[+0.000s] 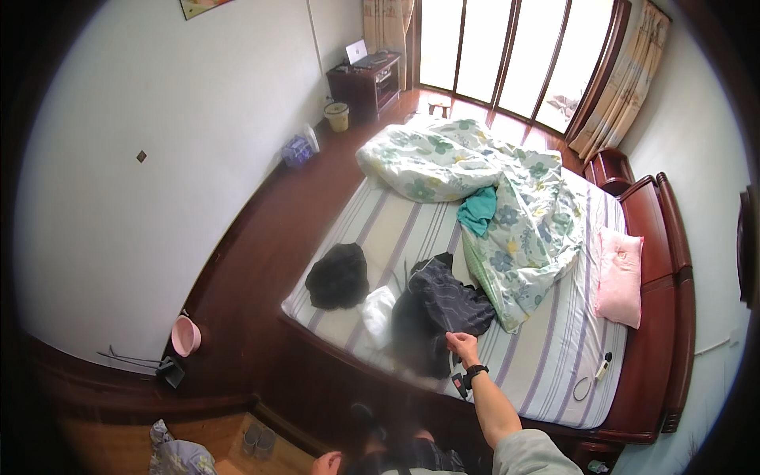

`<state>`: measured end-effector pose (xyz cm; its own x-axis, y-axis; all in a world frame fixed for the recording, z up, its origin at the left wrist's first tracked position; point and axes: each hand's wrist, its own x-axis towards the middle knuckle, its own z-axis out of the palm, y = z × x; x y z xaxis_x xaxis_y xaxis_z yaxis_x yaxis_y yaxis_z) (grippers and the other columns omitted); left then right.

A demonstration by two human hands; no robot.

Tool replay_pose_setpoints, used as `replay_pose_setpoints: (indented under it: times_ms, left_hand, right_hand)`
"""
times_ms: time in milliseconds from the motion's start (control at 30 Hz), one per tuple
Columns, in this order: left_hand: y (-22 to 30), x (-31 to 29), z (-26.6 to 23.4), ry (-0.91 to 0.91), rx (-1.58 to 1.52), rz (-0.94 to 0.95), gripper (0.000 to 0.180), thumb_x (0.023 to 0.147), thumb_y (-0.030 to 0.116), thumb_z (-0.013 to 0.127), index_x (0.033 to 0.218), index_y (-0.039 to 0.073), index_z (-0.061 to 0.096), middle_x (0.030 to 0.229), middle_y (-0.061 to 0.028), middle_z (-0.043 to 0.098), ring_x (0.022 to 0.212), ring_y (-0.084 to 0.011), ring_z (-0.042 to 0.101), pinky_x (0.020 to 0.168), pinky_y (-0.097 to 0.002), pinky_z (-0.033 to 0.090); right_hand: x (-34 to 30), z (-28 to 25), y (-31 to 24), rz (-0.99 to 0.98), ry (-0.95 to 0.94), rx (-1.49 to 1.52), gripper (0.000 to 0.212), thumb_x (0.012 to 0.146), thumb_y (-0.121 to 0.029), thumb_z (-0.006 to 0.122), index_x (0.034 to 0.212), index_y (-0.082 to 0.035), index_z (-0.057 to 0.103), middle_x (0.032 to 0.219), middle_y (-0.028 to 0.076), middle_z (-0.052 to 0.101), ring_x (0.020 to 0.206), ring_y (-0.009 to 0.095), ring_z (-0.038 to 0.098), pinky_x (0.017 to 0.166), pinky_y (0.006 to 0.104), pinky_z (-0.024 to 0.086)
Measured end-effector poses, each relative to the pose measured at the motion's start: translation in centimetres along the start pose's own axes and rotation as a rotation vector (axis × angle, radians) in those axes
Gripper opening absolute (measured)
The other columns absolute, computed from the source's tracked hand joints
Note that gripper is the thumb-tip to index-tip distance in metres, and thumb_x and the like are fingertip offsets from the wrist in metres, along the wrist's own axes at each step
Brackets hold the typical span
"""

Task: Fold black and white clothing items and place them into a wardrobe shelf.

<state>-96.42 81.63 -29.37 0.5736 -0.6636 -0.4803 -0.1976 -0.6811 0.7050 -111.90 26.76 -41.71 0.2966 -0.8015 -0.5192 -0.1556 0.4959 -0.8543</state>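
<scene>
Far left on my feed, a pink basin (pixel 186 336) rests against the wall, with a black dustpan (pixel 169 370) just beside it. Coming right, a rumpled grey patterned cloth (pixel 182 459) sits at the lower edge, and near it a pair of grey slippers (pixel 257 440) stands on the light wood. Up along the wall I've got a blue-wrapped pack (pixel 298 150), and past it a cream bin (pixel 336 117) in front of the dark cabinet (pixel 366 93) with an open laptop (pixel 358 54) on top.

Down at the bottom edge, here's my left hand (pixel 326 464), mostly cut off; I can't tell how far open it is or whether it has hold of anything. Above it, on the striped sheet (pixel 376 214), a black garment (pixel 338 277) lies bunched near the bed's corner, then a crumpled white cloth (pixel 379 315), and right beside that the dark pinstriped garment (pixel 453 299), its lower part blurred, spread near the bed's edge.

And there's my right hand (pixel 463 347), black watch (pixel 475 370) at the wrist, thumb and fingertips closed in a pinch on that garment's near edge. Beyond, a teal cloth (pixel 477 211) lies against the heaped floral quilt (pixel 538 210). Finally, far right, a pink pillow (pixel 620 277) by the wooden headboard (pixel 661 277), and nearer me a white power strip (pixel 603 366) on the sheet.
</scene>
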Motion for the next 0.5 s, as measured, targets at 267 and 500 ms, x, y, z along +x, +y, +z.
replay_pose_setpoints:
  times_ms: [267, 500]
  left_hand:
    - [2.9, 3.6, -0.6, 0.067, 0.099, 0.237, 0.028, 0.101, 0.023, 0.060, 0.118, 0.002, 0.070, 0.115, -0.0206, 0.071, 0.110, -0.0386, 0.067, 0.094, -0.0429, 0.054]
    - [5.3, 4.8, -0.9, 0.004, 0.201, 0.167, 0.031, 0.094, 0.027, 0.066, 0.119, 0.010, 0.072, 0.106, -0.0115, 0.076, 0.097, -0.0295, 0.072, 0.084, -0.0382, 0.057]
  right_hand:
    - [-1.5, -3.8, -4.6, -0.073, -0.029, -0.140, 0.032, 0.087, -0.027, 0.084, 0.096, 0.003, 0.076, 0.080, 0.005, 0.072, 0.070, 0.013, 0.067, 0.064, 0.0263, 0.056]
    - [-2.5, -5.0, -6.1, -0.105, -0.041, -0.115, 0.026, 0.090, -0.028, 0.082, 0.095, -0.003, 0.075, 0.081, 0.002, 0.070, 0.068, 0.012, 0.067, 0.064, 0.0268, 0.056]
